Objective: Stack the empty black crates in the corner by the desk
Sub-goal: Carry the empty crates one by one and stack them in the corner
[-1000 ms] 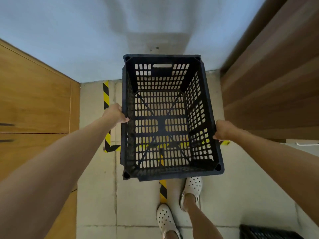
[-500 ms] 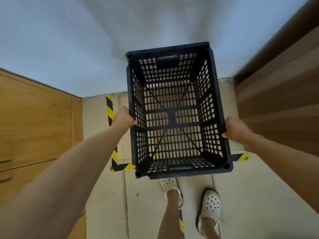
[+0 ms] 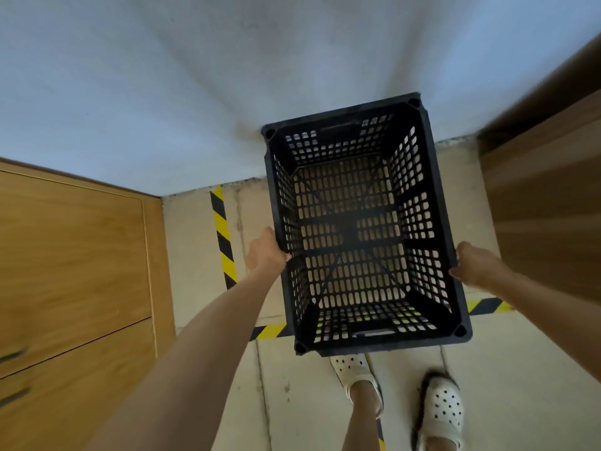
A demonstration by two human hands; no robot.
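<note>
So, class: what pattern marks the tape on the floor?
Yellow and black diagonal stripes on the tape, head view.

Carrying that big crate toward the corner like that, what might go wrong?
The black crate hides the floor ahead, so a white shoe might misstep unseen. The left hand and right hand grip only its side rims; it may tip. Its far edge sits near the wall and could bump.

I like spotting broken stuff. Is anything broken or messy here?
Nothing stands out. The black crate looks whole and empty, held level between the left hand and right hand. The striped floor tape lies flat.
</note>
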